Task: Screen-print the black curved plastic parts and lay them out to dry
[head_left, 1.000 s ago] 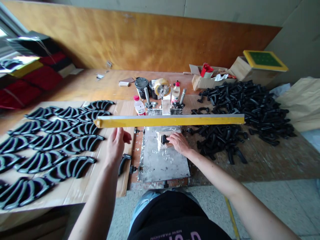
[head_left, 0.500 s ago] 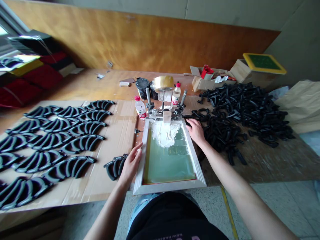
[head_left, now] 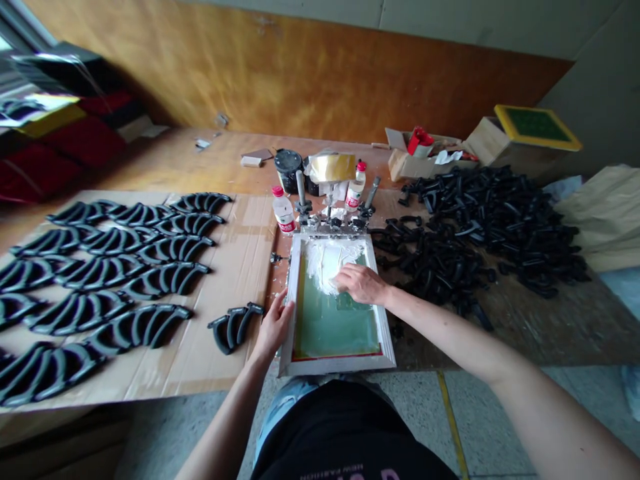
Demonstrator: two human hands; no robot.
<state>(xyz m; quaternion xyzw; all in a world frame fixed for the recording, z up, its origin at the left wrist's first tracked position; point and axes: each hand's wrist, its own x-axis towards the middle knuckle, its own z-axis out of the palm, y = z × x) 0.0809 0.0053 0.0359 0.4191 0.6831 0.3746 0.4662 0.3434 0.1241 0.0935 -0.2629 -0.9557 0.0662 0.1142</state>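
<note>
A screen printing frame [head_left: 337, 363] with a metal rim and green mesh lies in front of me, its far end at a metal hinge clamp [head_left: 333, 227]. White ink [head_left: 313, 257] is smeared over the far part of the mesh. My left hand [head_left: 275, 327] grips the left rail of the frame, its fingers partly hidden at the edge. Over the mesh, my right hand [head_left: 363, 283] is closed on a squeegee [head_left: 331, 261], pale and coated with white ink, in the ink patch. Beside my left hand lie several curved black handles [head_left: 235, 327] on cardboard.
Rows of black handles [head_left: 165, 287] cover the cardboard at left. A large heap of black handles [head_left: 450, 247] lies at right. Behind the clamp stand bottles [head_left: 284, 212], a black tub [head_left: 289, 170] and a tape roll [head_left: 333, 168]. An open carton [head_left: 400, 163] sits at the back right.
My right hand has left the frame's right rail, moved left over the mesh and taken hold of the squeegee, which was standing at the far end. My left hand stays at the left rail.
</note>
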